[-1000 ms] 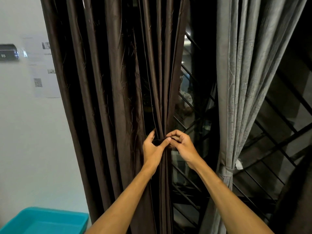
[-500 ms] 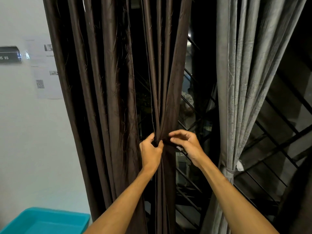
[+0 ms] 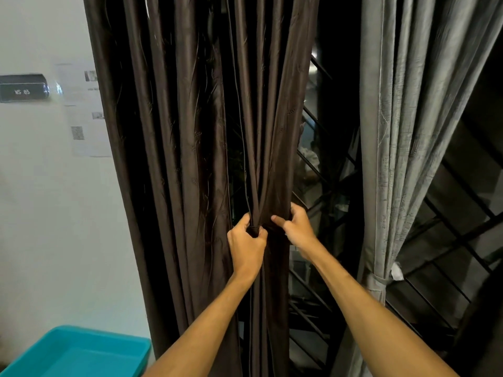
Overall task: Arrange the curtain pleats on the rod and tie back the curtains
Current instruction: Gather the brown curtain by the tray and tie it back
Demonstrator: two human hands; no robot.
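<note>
A dark brown curtain [image 3: 187, 148] hangs in long pleats left of centre. Its right-hand pleats are gathered into a narrow bunch at waist height, with a thin dark tie-back band [image 3: 254, 227] round them. My left hand [image 3: 246, 242] grips the bunch and the band from the left. My right hand [image 3: 296, 227] curls round the bunch from the right, thumb in front. A grey curtain [image 3: 402, 126] hangs to the right, cinched low by a grey tie-back [image 3: 377, 281]. The rod is out of view.
A white wall [image 3: 46, 213] with papers and a small dark sign is on the left. A teal plastic bin [image 3: 79, 355] stands at the bottom left. Behind the curtains is a dark window with a black metal grille [image 3: 449, 240].
Both hands have moved a little left with the gathered pleats. My right hand has shifted from pinching the band in front to wrapping round the bunch's right side.
</note>
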